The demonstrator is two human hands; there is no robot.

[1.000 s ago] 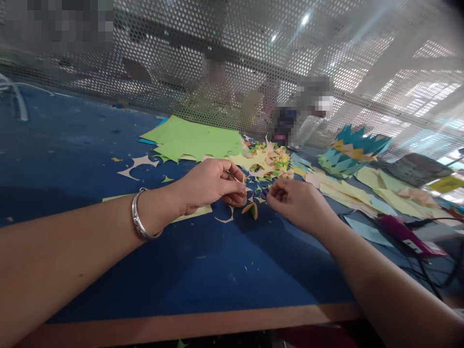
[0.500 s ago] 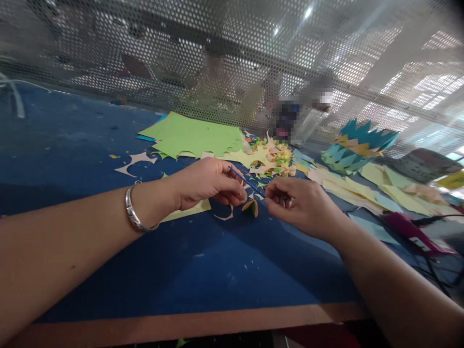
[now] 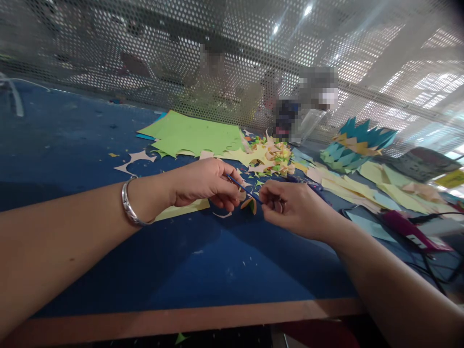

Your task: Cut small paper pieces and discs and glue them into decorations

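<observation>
Both hands pinch one thin blue strip point(image 3: 243, 187) just above the blue surface point(image 3: 145, 261): left hand point(image 3: 206, 186) fingers closed on its upper end, right hand point(image 3: 290, 205) fingers closed on the lower end. A small folded orange-green paper piece point(image 3: 251, 205) lies right under it. Risks, as I judge them: a hard pull tears or creases the strip; a loose pinch drops it into the paper scraps point(image 3: 271, 159) nearby, where it's hard to spot.

A blue worktable point(image 3: 72, 140) is backed by a perforated metal screen point(image 3: 145, 53), through which bright ceiling lights are seen.
</observation>
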